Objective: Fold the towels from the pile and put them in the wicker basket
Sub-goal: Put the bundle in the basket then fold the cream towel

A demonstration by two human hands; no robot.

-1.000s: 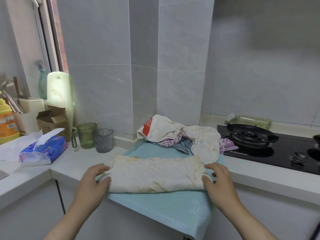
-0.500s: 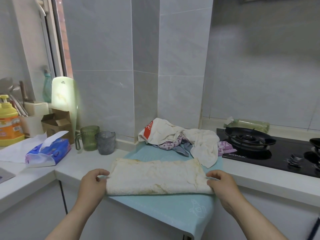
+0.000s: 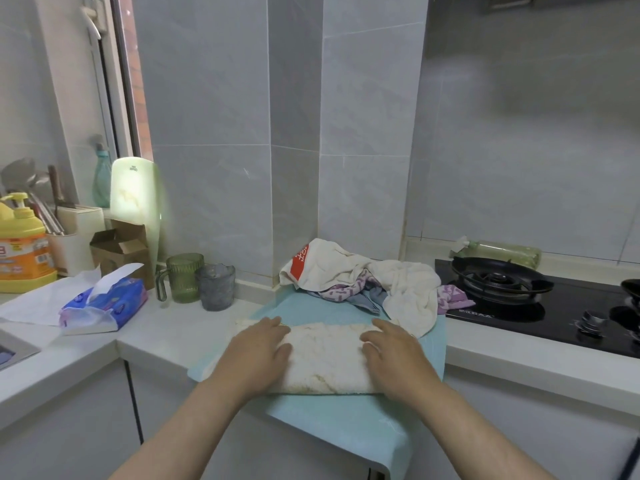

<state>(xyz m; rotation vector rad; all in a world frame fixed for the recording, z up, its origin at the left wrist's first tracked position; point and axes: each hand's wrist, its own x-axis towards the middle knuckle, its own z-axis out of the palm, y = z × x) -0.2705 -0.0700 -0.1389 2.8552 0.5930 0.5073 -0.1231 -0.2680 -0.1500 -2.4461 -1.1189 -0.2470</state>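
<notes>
Hands: left hand [image 3: 258, 355] and right hand [image 3: 394, 355] lie flat, fingers straight, on folded cream terry towel [image 3: 325, 358].
Hidden: towel's ends, mostly under both palms.

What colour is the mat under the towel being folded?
The mat is plain light teal-blue, shown best in the head view.

Just beyond the right hand [image 3: 394, 355] the pile [image 3: 363, 271] blocks the way to the wall. Farther right stands the stove [image 3: 502, 284]. Left of the left hand [image 3: 258, 355], bare table [image 3: 180, 329] lies open up to a mug [image 3: 183, 277], a cup [image 3: 215, 287] and a tissue pack [image 3: 104, 306].
</notes>
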